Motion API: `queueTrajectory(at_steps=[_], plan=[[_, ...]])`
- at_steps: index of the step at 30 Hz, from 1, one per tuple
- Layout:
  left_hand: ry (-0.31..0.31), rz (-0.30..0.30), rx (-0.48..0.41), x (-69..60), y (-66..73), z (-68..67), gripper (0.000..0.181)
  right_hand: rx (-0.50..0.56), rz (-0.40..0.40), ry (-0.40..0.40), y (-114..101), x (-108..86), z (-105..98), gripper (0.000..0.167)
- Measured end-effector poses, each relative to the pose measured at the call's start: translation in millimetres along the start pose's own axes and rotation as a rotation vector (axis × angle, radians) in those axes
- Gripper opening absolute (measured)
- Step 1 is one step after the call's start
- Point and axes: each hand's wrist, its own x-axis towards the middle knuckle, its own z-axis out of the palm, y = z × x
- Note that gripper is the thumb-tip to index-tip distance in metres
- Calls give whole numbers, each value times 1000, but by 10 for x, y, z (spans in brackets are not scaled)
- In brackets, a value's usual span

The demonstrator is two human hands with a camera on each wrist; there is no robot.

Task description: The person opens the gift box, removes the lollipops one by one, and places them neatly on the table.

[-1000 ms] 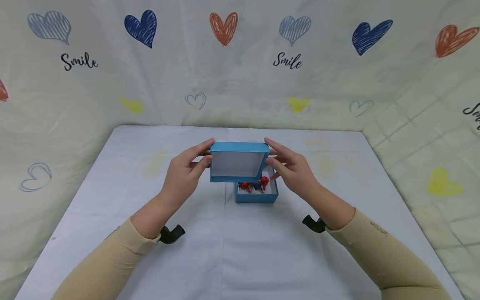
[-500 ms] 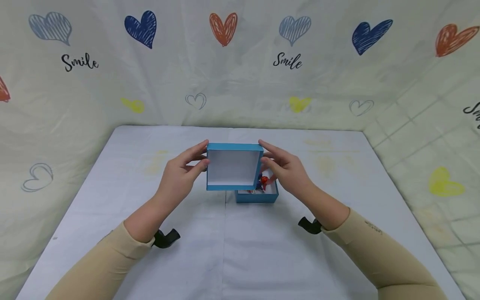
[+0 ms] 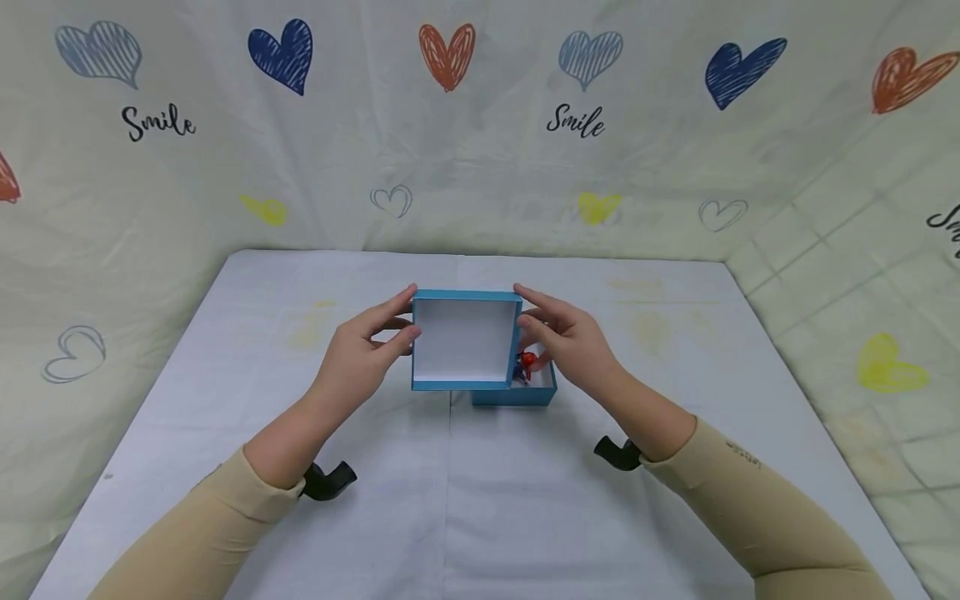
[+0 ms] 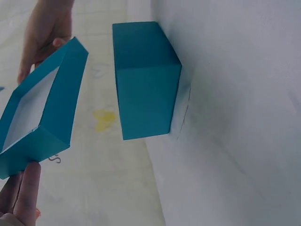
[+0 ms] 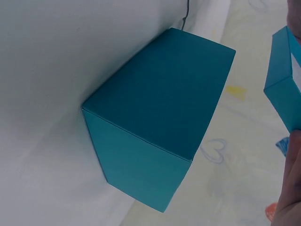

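Note:
A blue box lid (image 3: 465, 342) with a white inside is held up by both hands, its hollow side turned toward the head camera. My left hand (image 3: 356, 354) pinches the lid's left side between thumb and fingers. On the opposite side, my right hand (image 3: 576, 340) grips it the same way. Behind and below the lid, the blue box (image 3: 513, 398) stands on the table, apart from the lid. Inside it show small red and dark blue wrapped pieces (image 3: 527, 363) resembling lollipops; the lid hides the rest. Both wrist views show the box (image 4: 146, 94) from its outside.
A white cloth covers the table (image 3: 465, 500), with a crease down the middle. Behind it hangs a pale backdrop (image 3: 495, 158) printed with hearts and the word "Smile". A black wrist mount (image 3: 328, 481) sticks out below each sleeve.
Both hands have moved the lid slightly left and lower. It has tilted, so more of its white inside faces the head camera and it covers more of the box. The box has stayed put.

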Motion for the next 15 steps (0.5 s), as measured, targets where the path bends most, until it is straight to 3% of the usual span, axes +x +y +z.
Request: queueTrajectory(at_steps=[5,11,15], plan=[[6,-48,-39,-2,-22,8,57,-18,16,5,7,-2,8,48],[9,-57,-37,-4,-62,11,53,-21,17,0,25,2,8,48],[18,-68,-38,-7,-79,3,53,-69,-26,-6,40,0,-1,48]])
